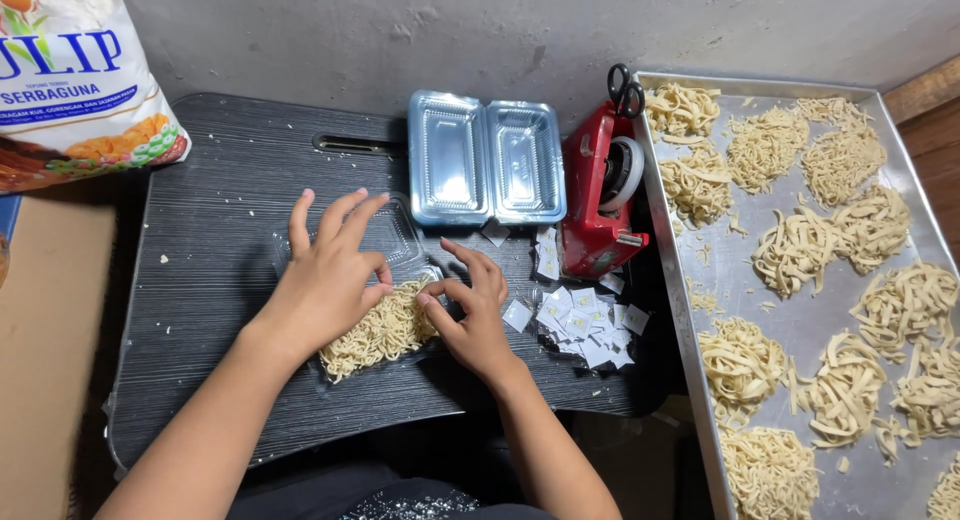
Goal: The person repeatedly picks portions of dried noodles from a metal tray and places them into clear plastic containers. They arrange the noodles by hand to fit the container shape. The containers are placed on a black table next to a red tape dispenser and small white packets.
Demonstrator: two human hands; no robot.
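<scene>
A clear plastic clamshell container (398, 230) lies open on the small black table (220, 180), and a block of dry yellow noodles (385, 332) sits in its near half. My left hand (325, 275) rests flat over the noodles and the container's lid, fingers spread. My right hand (472, 310) touches the right end of the noodle block with its fingertips, fingers bent. Neither hand grips anything that I can see.
An open empty clamshell (485, 160) lies at the table's back. A red tape dispenser (600, 195) with black scissors (625, 88) stands to its right. Several small white sachets (585, 320) lie nearby. A metal tray (805, 325) holds several noodle nests. A flour bag (70, 80) sits far left.
</scene>
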